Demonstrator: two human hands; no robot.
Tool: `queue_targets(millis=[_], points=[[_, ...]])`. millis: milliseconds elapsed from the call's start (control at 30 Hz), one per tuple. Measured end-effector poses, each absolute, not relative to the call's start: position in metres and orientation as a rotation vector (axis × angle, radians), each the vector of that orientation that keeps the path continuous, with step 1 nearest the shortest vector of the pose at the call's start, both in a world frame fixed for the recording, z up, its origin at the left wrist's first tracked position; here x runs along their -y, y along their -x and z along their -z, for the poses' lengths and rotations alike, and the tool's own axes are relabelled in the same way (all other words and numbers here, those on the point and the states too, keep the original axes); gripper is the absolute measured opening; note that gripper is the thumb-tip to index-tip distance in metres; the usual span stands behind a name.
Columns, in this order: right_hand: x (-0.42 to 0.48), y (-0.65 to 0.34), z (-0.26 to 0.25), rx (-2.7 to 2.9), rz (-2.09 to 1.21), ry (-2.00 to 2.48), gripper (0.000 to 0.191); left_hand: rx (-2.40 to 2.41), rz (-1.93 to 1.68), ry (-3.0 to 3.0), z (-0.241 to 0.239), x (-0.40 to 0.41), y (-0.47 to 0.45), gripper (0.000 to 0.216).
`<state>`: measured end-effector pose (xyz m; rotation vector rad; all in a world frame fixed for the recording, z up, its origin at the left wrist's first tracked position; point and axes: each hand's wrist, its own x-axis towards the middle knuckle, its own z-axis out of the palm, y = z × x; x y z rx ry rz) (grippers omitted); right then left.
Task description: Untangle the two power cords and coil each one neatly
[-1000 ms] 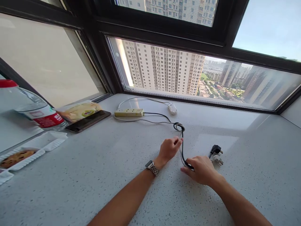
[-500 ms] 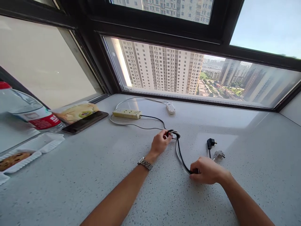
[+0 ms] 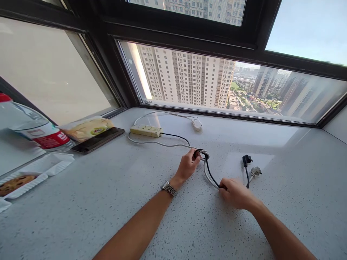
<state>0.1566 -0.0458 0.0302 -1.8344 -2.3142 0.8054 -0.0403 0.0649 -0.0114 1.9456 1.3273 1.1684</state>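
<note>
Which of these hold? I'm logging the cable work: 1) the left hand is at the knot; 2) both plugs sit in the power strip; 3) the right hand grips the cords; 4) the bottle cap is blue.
1) True: the left hand pinches the knot of black and grey cords.
2) False: the black plug and grey plug lie loose on the counter, apart from the power strip.
3) True: the right hand closes on the cords.
4) False: the bottle has a red cap.

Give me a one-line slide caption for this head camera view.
At a high-rise window ledge, the left hand pinches the knot in two tangled cables while the right hand grips them nearer the plugs.
</note>
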Motion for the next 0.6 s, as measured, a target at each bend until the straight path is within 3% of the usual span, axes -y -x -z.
queue_targets(millis=[100,600], points=[[0.045,-0.153,-0.029,2.209,-0.905,1.817,0.022,-1.325,-1.185,-1.958,0.010,-0.063,0.040,0.020],[0.040,-0.149,-0.008,1.899,-0.595,1.662,0.026,-1.354,-1.200,-1.922,0.004,-0.065,0.044,0.023]])
